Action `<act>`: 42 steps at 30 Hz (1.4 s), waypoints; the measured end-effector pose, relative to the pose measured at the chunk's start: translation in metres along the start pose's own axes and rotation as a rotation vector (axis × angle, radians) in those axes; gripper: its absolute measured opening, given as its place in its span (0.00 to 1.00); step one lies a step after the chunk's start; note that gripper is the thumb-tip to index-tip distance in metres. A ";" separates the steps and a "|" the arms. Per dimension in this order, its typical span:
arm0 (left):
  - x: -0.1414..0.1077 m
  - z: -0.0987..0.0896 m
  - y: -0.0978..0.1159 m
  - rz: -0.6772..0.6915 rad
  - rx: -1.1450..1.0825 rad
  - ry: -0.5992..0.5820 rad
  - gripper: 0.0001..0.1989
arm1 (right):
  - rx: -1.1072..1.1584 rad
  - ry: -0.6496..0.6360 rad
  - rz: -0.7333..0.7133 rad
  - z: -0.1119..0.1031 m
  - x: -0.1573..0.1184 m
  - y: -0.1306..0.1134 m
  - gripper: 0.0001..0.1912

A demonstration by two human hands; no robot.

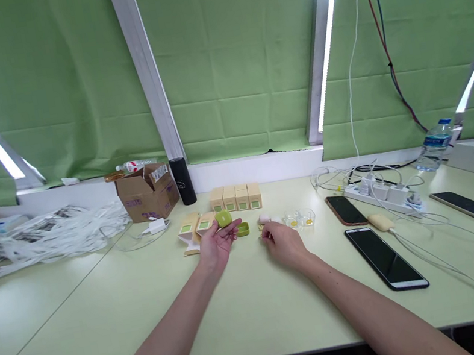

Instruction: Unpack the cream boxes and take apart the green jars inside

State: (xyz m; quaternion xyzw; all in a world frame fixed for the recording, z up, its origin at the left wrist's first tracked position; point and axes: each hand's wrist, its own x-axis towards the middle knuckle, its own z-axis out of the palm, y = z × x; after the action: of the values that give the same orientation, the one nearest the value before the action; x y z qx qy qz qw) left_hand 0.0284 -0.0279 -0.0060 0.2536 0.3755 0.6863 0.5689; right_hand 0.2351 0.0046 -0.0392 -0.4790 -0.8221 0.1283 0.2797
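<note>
Two opened cartons [196,225] stand on the table [228,338], left of the left hand [217,243]. That hand is palm up, its fingers apart, with a rounded green piece [224,218] resting on them. Just right of it lies an open green case [242,229], and small kraft boxes [236,198] line up behind. The right hand [267,234] curls beside pale pieces [264,219]; whether it grips anything, I cannot tell. Clear cups [300,218] sit farther right.
</note>
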 end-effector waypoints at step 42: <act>0.036 -0.001 0.006 0.514 2.006 -0.340 0.30 | -0.189 0.271 -0.173 0.013 0.024 0.002 0.08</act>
State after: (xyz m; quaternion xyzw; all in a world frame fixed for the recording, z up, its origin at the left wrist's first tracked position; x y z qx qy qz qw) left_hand 0.0159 0.0066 -0.0042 0.7740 0.6221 0.1159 -0.0195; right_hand 0.2197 0.0272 -0.0430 -0.4438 -0.8233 -0.0397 0.3517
